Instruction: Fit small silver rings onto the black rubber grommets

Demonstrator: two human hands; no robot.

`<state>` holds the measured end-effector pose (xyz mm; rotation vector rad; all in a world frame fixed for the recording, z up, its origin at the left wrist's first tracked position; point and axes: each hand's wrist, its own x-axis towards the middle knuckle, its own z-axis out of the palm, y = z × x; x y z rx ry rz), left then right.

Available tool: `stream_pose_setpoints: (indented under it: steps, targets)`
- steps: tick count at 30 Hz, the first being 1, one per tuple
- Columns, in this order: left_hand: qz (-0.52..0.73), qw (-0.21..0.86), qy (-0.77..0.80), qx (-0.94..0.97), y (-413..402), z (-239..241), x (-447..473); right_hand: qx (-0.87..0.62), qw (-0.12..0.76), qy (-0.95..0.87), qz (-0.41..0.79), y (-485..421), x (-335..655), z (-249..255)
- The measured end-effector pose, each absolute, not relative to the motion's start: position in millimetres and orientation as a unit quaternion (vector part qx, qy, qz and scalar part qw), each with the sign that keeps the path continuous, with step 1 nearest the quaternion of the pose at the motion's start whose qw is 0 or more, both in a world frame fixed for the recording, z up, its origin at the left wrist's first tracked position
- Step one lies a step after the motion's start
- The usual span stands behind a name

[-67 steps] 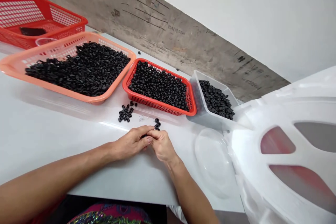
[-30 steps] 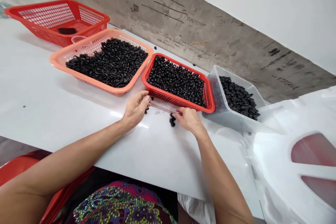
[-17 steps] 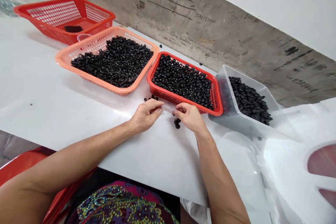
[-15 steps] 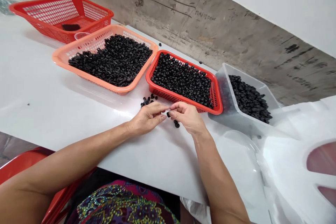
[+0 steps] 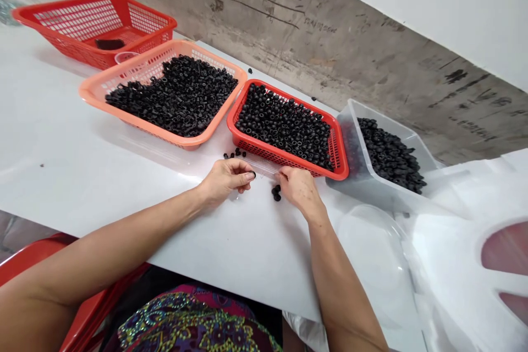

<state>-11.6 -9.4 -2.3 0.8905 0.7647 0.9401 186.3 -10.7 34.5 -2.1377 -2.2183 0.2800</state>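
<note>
My left hand is closed in a pinch, with a small black ring between thumb and fingertip. Its other fingers curl underneath. My right hand is closed just in front of the small red basket; whatever its fingertips hold, if anything, is hidden. Several round black parts lie on the table beside its wrist side. Behind my left hand, more small black pieces are scattered near the basket's corner. The red basket is filled with round black parts, many showing a hole.
An orange basket of black pieces stands left of the red one. Beyond it, a larger red basket holds one dark object. A clear plastic bin of black parts stands at the right, against the wall. White packaging lies nearer me.
My hands were together over a small black part and have moved apart, the left one going left with the black ring. My right hand has turned and shifted slightly right.
</note>
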Motion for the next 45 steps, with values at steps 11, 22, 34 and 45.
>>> stream_pose_setpoints:
  steps: [11,22,34,45]
  targets:
    - [0.401,0.821,0.291,0.282,-8,-3,-10,-0.702,0.007,-0.703,0.114,1,190,16]
    - [0.403,0.805,0.303,0.313,-14,-1,-7,-0.519,0.428,-0.533,0.513,-23,161,34]
    - [0.395,0.801,0.312,0.324,-16,2,-6,-0.524,0.446,-0.566,0.454,-26,156,31]
    - [0.403,0.801,0.306,0.321,-14,2,-8,-0.554,0.4,-0.603,0.411,-27,154,30]
